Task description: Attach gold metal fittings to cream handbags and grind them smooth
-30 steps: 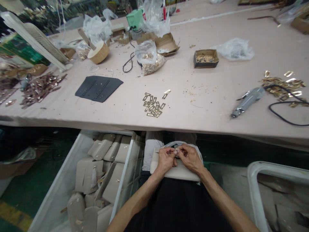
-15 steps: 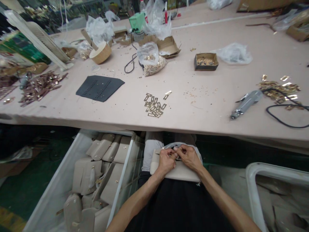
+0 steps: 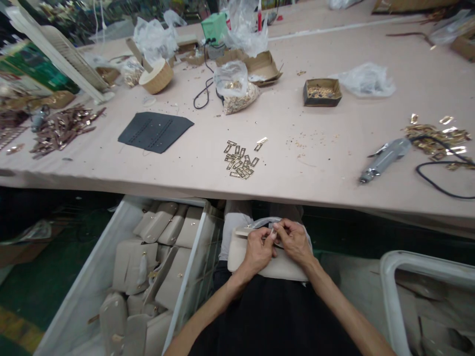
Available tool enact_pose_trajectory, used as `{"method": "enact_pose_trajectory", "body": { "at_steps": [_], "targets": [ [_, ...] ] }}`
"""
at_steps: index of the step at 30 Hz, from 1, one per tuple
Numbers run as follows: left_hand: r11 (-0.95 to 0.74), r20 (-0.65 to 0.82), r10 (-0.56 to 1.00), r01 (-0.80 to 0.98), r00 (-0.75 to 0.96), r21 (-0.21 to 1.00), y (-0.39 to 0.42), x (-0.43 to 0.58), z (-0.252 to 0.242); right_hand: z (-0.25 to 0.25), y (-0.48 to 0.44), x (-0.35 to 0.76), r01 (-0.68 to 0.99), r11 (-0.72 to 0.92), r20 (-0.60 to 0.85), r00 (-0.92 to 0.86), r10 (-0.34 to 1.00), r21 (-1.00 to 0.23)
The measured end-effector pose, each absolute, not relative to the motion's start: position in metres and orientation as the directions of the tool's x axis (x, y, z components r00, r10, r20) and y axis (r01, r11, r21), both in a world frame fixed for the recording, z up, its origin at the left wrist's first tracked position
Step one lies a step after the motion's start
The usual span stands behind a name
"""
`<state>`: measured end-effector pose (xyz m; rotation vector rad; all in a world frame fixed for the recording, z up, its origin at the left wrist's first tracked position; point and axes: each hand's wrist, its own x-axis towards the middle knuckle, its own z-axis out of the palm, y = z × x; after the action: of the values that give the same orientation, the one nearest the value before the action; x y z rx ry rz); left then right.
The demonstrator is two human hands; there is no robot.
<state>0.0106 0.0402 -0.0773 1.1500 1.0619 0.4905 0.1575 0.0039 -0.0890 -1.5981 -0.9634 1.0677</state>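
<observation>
A beige handbag (image 3: 237,254) lies across my lap, partly covered by my forearms and hands. My left hand (image 3: 260,249) is closed in a pinch over the bag's upper middle. Close against it, my right hand (image 3: 293,240) also pinches, its fingertips meeting those of the left. Whatever small piece sits between the fingertips is too small and hidden to name. A pale strip of clear plastic (image 3: 265,221) shows along the bag's far edge, behind the hands.
Small metal frames (image 3: 239,160) lie scattered on the table (image 3: 311,178) ahead. At right rests a grey electric screwdriver (image 3: 384,160) with its black cord. Beige bags fill the white crate (image 3: 193,262) at my left; another white bin (image 3: 388,291) stands right.
Both hands stay together over the bag, with the fingers shifting slightly and the left hand turning a little. The view has moved slightly, so the table things appear shifted.
</observation>
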Motion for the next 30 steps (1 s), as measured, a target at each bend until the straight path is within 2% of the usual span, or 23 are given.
{"method": "enact_pose_trajectory", "body": {
  "at_steps": [4, 8, 30],
  "targets": [
    [0.401, -0.459, 0.813, 0.227, 0.358, 0.888, 0.038, 0.003, -0.080, -0.094, 0.008, 0.148, -0.009, -0.294, -0.291, 0.178, 0.940, -0.956],
    [0.445, -0.504, 0.789, 0.239, 0.350, 0.863, 0.042, 0.003, -0.094, -0.107, 0.009, 0.150, -0.078, -0.327, -0.334, 0.099, 0.937, -0.942],
    [0.439, -0.509, 0.778, 0.261, 0.368, 0.860, 0.041, 0.003, -0.103, -0.117, 0.010, 0.145, -0.005, -0.343, -0.340, 0.153, 0.928, -0.939]
  ]
}}
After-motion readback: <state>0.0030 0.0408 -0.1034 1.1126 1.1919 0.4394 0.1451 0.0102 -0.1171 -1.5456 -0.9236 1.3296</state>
